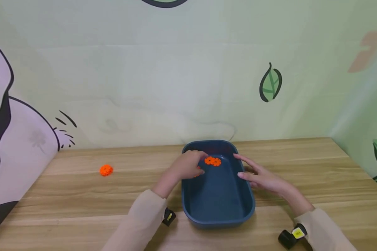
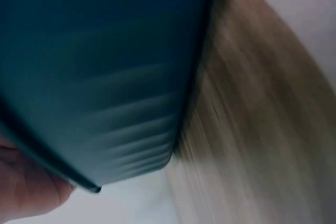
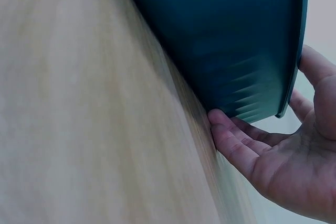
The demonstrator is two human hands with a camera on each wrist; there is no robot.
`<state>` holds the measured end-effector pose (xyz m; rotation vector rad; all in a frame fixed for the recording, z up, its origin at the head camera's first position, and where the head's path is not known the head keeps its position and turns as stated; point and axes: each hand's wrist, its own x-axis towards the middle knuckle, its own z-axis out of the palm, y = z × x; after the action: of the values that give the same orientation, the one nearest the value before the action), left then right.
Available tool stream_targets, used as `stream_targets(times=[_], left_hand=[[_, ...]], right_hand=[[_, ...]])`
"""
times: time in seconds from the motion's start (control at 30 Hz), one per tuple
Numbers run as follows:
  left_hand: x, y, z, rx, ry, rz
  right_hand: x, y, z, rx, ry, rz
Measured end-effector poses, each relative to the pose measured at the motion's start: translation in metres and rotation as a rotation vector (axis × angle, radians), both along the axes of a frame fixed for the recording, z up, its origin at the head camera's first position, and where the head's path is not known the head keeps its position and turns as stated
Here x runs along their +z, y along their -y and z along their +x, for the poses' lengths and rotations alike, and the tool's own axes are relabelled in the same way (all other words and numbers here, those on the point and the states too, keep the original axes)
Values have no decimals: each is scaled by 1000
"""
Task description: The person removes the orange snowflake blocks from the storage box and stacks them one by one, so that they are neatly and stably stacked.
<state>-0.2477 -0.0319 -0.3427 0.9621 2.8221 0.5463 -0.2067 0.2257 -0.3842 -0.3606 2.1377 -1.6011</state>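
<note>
A dark blue rectangular tub (image 1: pixel 218 198) stands on the table. My left hand (image 1: pixel 186 164) reaches over its left rim, thumb and index finger spread apart inside. Beside that thumb an orange piece (image 1: pixel 197 170) shows, mostly hidden by the hand. Farther back on the tub floor lie joined orange flower-shaped discs (image 1: pixel 213 161). My right hand (image 1: pixel 264 177) touches the tub's right side, with index finger and thumb at the rim. In the right wrist view its other fingers (image 3: pixel 236 145) extend along the lower outside wall. The left wrist view shows only part of the left hand (image 2: pixel 31 187) by the rim.
Left of the tub, a small orange cluster (image 1: pixel 106 170) lies on the wood-grain table (image 1: pixel 81 202). Behind the table rises a pale green wall (image 1: pixel 163 87) with painted leaves. A black device (image 1: pixel 292 237) is strapped to the right wrist.
</note>
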Motion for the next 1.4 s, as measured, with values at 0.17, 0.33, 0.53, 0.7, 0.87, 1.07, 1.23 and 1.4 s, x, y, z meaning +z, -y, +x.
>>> stream_targets(times=[0.17, 0.33, 0.53, 0.7, 0.87, 1.07, 1.23, 1.4], left_hand=[[-1, -10, -1, 28, -58, -224], [-2, -16, 1, 67, -120, -370], [-6, -19, 2, 79, -200, -456], [-5, -20, 1, 78, -174, -494], [-4, -20, 0, 82, -130, -498], [-2, -12, 0, 25, -114, -300], [5, -3, 4, -40, -151, -137], [12, 8, 10, -35, -137, 6]], right_hand=[[0, 1, -1, -2, 0, 1], [1, 1, -1, 2, -2, -11], [1, 0, -2, 9, 4, -19], [0, 0, -3, 10, 7, -29], [0, 2, -4, 19, 3, -28], [3, 2, -2, 27, -5, -16], [2, 0, -1, 23, -8, -8], [1, -1, -2, 9, 3, 3]])
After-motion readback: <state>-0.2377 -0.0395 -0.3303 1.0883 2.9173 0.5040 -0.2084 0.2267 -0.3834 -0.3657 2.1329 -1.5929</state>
